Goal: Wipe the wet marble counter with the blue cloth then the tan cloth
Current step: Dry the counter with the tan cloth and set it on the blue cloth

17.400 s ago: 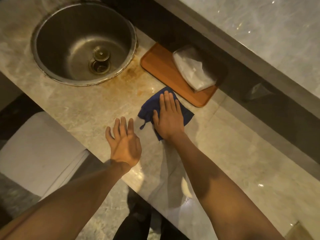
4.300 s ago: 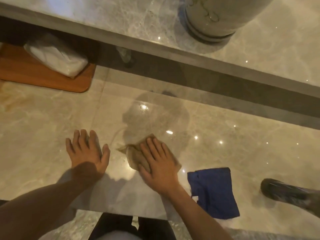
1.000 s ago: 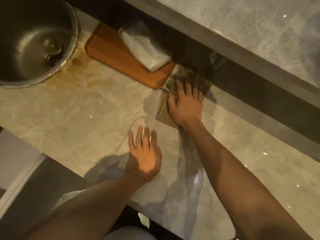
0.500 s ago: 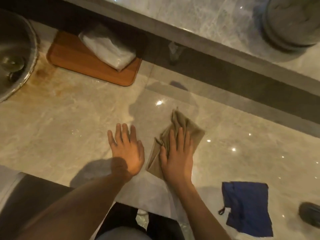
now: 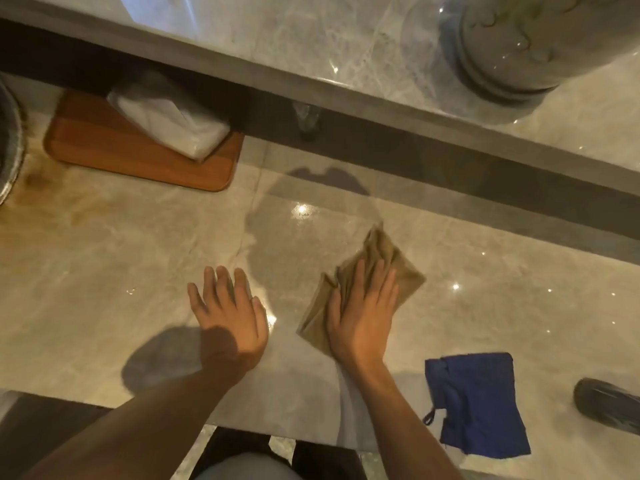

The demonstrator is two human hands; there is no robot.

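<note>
My right hand (image 5: 362,313) presses flat on the crumpled tan cloth (image 5: 388,261) in the middle of the beige marble counter (image 5: 121,271). The cloth sticks out past my fingertips and to the left of my palm. My left hand (image 5: 228,313) rests flat on the bare marble just left of it, fingers spread, holding nothing. The blue cloth (image 5: 481,403) lies loose and flat near the counter's front edge at the lower right, apart from both hands.
A wooden tray (image 5: 104,147) with a white folded packet (image 5: 169,119) sits at the back left. A steel sink rim (image 5: 10,147) shows at the far left, with brown stains beside it. A raised ledge carries a large grey vase (image 5: 536,46). A dark object (image 5: 606,410) lies at the right edge.
My right hand has slid the tan cloth from the back by the wooden tray toward the counter's middle and slightly right. The left hand stays flat on the marble.
</note>
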